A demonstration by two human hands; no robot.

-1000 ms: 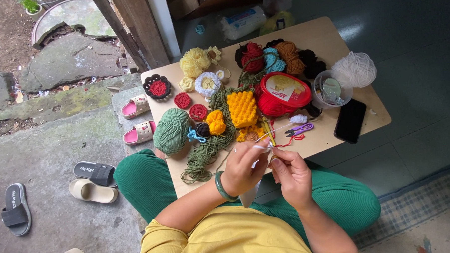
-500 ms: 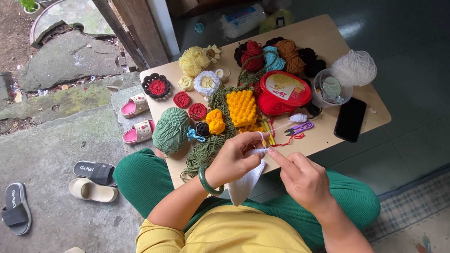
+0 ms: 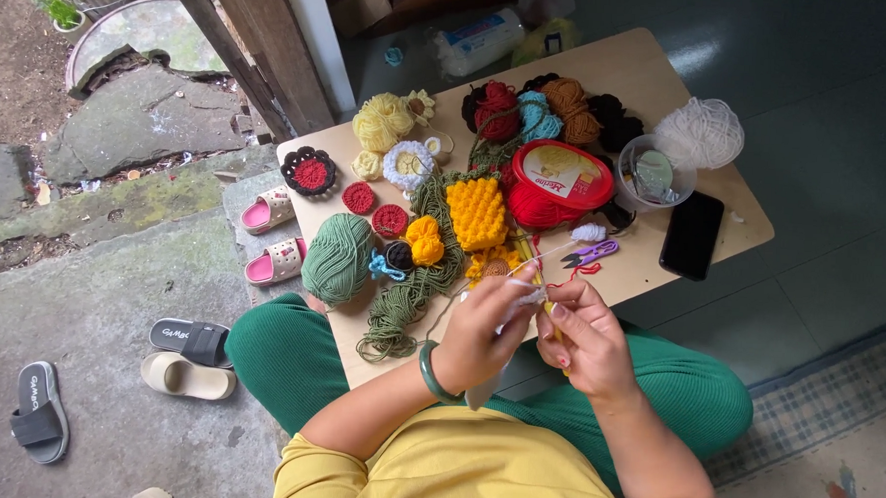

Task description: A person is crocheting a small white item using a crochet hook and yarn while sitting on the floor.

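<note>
Over the near edge of a low table (image 3: 656, 65), the left hand (image 3: 484, 329) pinches white yarn work (image 3: 532, 296) while the right hand (image 3: 585, 342) grips a crochet hook (image 3: 549, 307), beside one green yarn ball (image 3: 337, 259), one phone (image 3: 692, 234) and two red discs (image 3: 375, 209).

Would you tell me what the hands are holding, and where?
The left hand pinches white yarn near its worked end; the right hand grips a crochet hook along its shaft.

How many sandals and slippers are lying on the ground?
5: two pink ones beside the table's left edge, a black one and a beige one near the knee, another black one far left. Others may be hidden.
</note>
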